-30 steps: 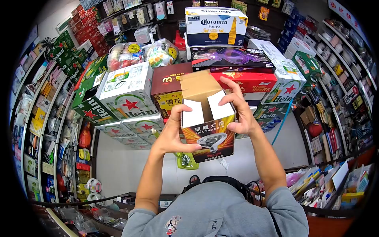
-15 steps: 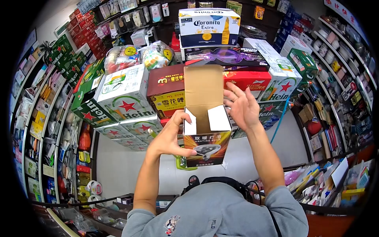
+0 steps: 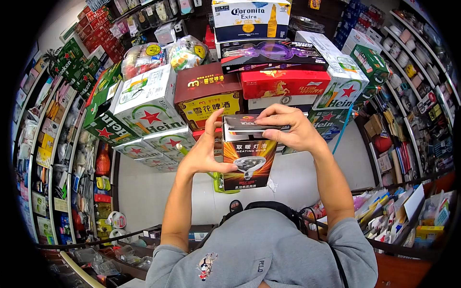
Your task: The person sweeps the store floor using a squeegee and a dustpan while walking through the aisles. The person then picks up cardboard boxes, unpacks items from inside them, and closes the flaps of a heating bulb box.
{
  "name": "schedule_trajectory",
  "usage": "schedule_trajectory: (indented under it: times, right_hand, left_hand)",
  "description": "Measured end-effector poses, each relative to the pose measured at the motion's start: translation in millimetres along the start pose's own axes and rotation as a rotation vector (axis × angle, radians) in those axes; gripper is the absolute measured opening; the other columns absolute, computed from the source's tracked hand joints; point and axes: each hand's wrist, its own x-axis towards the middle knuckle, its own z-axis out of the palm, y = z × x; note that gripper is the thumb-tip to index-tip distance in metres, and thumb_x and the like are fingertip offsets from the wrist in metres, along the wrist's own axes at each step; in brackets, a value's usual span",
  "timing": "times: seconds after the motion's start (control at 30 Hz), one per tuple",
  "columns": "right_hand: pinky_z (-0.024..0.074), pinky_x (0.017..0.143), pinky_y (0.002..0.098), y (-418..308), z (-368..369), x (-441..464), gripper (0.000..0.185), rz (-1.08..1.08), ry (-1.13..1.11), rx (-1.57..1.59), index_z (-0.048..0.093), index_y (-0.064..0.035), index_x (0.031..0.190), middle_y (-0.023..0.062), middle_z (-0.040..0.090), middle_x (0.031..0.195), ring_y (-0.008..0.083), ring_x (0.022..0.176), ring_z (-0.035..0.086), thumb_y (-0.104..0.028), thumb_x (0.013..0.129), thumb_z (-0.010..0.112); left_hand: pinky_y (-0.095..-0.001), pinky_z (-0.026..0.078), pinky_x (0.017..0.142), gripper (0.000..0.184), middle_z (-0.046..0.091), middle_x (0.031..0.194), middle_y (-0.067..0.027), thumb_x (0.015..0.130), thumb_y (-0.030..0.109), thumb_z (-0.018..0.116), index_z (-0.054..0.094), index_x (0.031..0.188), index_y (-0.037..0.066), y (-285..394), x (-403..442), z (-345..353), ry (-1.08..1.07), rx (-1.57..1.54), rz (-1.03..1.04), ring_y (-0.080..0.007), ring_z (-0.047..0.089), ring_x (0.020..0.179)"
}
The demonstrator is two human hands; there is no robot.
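A black and orange heating bulb box (image 3: 252, 163) is held upright in front of my chest, its printed front facing me. My left hand (image 3: 202, 152) wraps the box's left side, thumb across the front and fingers behind the edge. At the top, the lid flap (image 3: 238, 123) is folded over towards me, nearly covering the opening. My right hand (image 3: 294, 128) pinches that flap at its right side between thumb and fingers. A narrow gap with a white edge shows under the lid. The inside of the box is hidden.
Beyond the box stand stacked cartons: a Heineken carton (image 3: 146, 103), a maroon and yellow beer carton (image 3: 206, 96), a red carton (image 3: 283, 85) and a Coronita carton (image 3: 250, 21). Shelves of goods (image 3: 60, 158) curve along both sides. A blue strap (image 3: 344, 127) hangs at the right.
The lid flap stood upright with the box open; now it is folded down over the top. My right hand has moved from open beside the box to gripping the flap.
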Motion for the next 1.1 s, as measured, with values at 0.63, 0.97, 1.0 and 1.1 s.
schedule_trajectory:
  times: [0.63, 0.97, 1.0, 1.1]
  right_hand:
    - [0.0303, 0.105, 0.0441, 19, 32, -5, 0.045, -0.118, -0.217, -0.396, 0.05, -0.0107, 0.132, 0.0153, 0.044, 0.135, 0.0334, 0.125, 0.039, -0.024, 0.089, 0.054]
    - [0.0321, 0.103, 0.0422, 1, 15, 6, 0.07, -0.213, 0.383, -0.343, 0.042, 0.0001, 0.134, 0.0208, 0.037, 0.136, 0.0353, 0.123, 0.041, -0.036, 0.078, 0.065]
    - [0.0327, 0.103, 0.042, 7, 19, 1, 0.067, -0.17, 0.382, -0.366, 0.043, 0.0004, 0.133, 0.0211, 0.038, 0.135, 0.0357, 0.123, 0.041, -0.035, 0.079, 0.064]
    - [0.0351, 0.101, 0.0415, 16, 44, -14, 0.056, -0.022, 0.337, -0.36, 0.047, 0.0024, 0.127, 0.0213, 0.039, 0.132, 0.0357, 0.121, 0.043, -0.028, 0.083, 0.061]
  left_hand:
    - [-0.0408, 0.047, 0.09, 0.093, 0.044, 0.12, -0.0149, 0.054, 0.029, 0.084, 0.041, 0.135, 0.013, -11, -3, -8, 0.032, 0.233, 0.062, -0.03, 0.049, 0.113]
    - [-0.0394, 0.042, 0.094, 0.088, 0.041, 0.121, -0.0196, 0.056, 0.034, 0.085, 0.04, 0.129, 0.016, -19, 58, -112, 0.858, 0.726, 0.252, -0.0359, 0.048, 0.111]
    - [-0.0439, 0.043, 0.092, 0.09, 0.035, 0.122, -0.0243, 0.057, 0.037, 0.085, 0.037, 0.131, 0.02, -35, 78, -127, 0.969, 0.765, 0.175, -0.0404, 0.047, 0.111]
    - [-0.0475, 0.042, 0.092, 0.09, 0.033, 0.12, -0.0256, 0.057, 0.043, 0.084, 0.037, 0.131, 0.023, -65, 126, -144, 1.07, 0.756, -0.052, -0.0446, 0.044, 0.11]
